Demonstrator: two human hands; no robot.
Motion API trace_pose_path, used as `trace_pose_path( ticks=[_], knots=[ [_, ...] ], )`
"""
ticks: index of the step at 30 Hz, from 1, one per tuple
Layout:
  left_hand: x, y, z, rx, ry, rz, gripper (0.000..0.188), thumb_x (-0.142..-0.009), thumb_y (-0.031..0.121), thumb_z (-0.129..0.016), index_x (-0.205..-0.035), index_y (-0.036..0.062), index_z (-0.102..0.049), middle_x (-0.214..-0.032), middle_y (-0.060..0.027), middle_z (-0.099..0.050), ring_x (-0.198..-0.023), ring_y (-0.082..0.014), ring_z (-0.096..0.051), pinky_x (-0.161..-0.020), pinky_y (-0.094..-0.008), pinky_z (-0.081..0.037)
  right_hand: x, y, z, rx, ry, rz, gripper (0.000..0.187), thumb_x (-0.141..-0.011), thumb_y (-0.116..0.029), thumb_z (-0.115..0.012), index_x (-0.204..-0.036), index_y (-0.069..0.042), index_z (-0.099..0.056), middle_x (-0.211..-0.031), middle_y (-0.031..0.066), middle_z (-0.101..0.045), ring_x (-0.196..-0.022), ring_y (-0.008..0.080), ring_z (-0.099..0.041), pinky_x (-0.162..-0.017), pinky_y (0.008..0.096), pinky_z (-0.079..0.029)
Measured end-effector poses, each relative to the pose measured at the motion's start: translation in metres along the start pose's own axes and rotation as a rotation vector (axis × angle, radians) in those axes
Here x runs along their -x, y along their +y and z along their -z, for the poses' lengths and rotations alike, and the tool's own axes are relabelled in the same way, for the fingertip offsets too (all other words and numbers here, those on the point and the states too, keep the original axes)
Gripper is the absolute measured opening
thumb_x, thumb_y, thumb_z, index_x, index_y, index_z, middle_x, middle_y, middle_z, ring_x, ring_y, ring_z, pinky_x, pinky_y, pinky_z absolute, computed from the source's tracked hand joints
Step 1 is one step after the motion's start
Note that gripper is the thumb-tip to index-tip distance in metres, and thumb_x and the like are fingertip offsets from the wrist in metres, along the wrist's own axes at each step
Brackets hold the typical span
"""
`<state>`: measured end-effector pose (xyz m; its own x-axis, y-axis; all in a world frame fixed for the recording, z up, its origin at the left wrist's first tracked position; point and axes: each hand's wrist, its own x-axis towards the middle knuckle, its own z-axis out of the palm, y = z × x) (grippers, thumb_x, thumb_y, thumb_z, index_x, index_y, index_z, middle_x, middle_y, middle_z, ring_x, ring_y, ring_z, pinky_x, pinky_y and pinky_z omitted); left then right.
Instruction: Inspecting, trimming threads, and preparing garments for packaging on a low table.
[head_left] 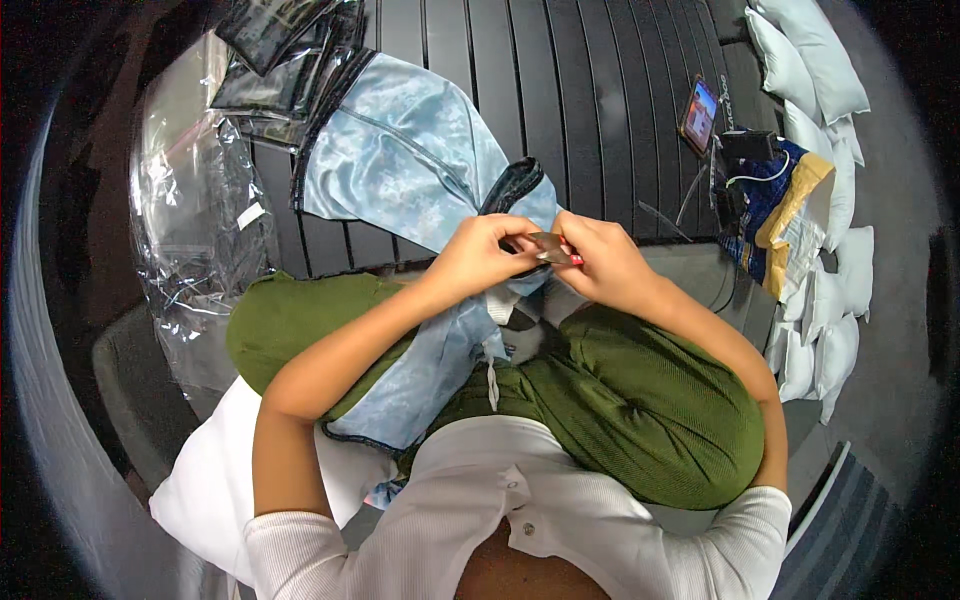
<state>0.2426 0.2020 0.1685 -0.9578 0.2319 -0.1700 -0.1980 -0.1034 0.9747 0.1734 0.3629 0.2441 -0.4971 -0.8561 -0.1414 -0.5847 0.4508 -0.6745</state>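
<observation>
A light blue satiny garment [405, 140] with black trim spreads from the dark slatted surface down across my lap. At the lap's far edge, my left hand [482, 252] pinches its black-edged fabric, fingers closed. Close against it, my right hand [612, 262] grips small metal snips [548, 246] with a red part at the handle. The blades point left, toward my left fingertips, at the fabric. My fingers hide exactly where the blades meet the cloth. Another part of the garment [395, 395] hangs over my left thigh.
Black items in clear plastic [280, 95] are piled at the far left, beside a heap of clear plastic bags [190, 220]. On the right are a phone [699, 115], a blue and yellow package [800, 205] and several white pillows [840, 190]. A white cushion [215, 470] lies by my left side.
</observation>
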Motion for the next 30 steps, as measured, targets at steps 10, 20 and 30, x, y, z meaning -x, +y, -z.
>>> trace_pose_path(
  ticks=[10, 20, 30],
  knots=[
    [0.001, 0.006, -0.002, -0.068, 0.055, -0.017, 0.020, -0.068, 0.006, -0.065, -0.088, 0.0016, -0.063, -0.076, -0.0029, -0.061, -0.070, -0.0075, -0.056, -0.062, -0.0219, -0.044, 0.000, -0.002, 0.002, 0.011, 0.033, -0.028, 0.021, -0.068, -0.006, -0.058, -0.080, -0.005, -0.041, -0.066, 0.0100, -0.049, -0.062, 0.0302, -0.053, -0.052, 0.0367, -0.042],
    [-0.003, 0.000, -0.002, 0.108, 0.038, -0.003, 0.014, -0.076, 0.010, -0.063, -0.086, 0.0006, -0.062, -0.073, 0.0011, -0.059, -0.067, -0.0040, -0.052, -0.062, -0.0197, -0.043, 0.002, 0.002, 0.001, -0.076, 0.081, -0.055, 0.018, -0.071, -0.004, -0.058, -0.078, -0.003, -0.041, -0.065, 0.0085, -0.044, -0.057, 0.0226, -0.046, -0.051, 0.0309, -0.038],
    [-0.008, 0.005, 0.007, 0.334, -0.022, 0.054, 0.012, -0.083, 0.012, -0.057, -0.090, 0.0024, -0.055, -0.082, 0.0032, -0.054, -0.077, -0.0023, -0.048, -0.070, -0.0173, -0.039, 0.010, 0.011, 0.008, -0.382, 0.121, -0.298, 0.023, -0.083, -0.012, -0.055, -0.072, -0.004, -0.036, -0.064, -0.0028, -0.034, -0.059, 0.0050, -0.030, -0.051, 0.0202, -0.028]
  ],
)
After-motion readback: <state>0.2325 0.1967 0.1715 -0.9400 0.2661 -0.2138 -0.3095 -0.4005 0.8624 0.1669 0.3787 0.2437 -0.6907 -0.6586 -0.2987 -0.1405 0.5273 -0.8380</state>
